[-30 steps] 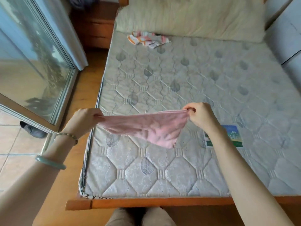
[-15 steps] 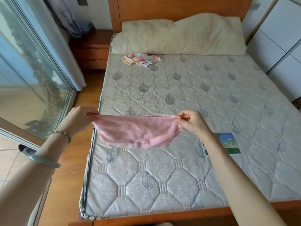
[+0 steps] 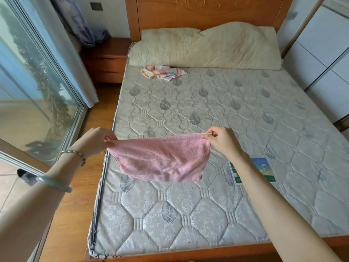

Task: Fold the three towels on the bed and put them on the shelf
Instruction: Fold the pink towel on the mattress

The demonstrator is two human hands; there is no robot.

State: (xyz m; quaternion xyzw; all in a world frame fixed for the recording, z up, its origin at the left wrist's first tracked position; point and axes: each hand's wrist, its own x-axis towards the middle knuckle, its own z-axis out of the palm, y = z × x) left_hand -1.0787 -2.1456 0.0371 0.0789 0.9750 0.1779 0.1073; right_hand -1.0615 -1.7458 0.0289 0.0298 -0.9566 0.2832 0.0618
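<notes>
- Above the near left part of the bed, the left hand [image 3: 96,140] and the right hand [image 3: 222,142] each pinched an upper corner of a small pink terry-cloth towel [image 3: 160,159], fingers curled on the cloth, holding it in the air between them.
- Compared with a second before, its top edge ran tauter and the cloth hung broader, no longer drooping to one crumpled point. I judged it was being squared up for a fold, with no towel finished yet.
- It looked soft and fluffy, sagging in a rounded belly over the grey quilted mattress [image 3: 245,114]; whether it was already doubled I could not tell.
- Just right of it, a blue-and-green printed card [image 3: 264,171] lay on the mattress.
- Far off, beside the long cream pillow [image 3: 207,48], an orange-and-white striped towel [image 3: 164,71] lay crumpled. A third towel and the shelf were out of view.
</notes>
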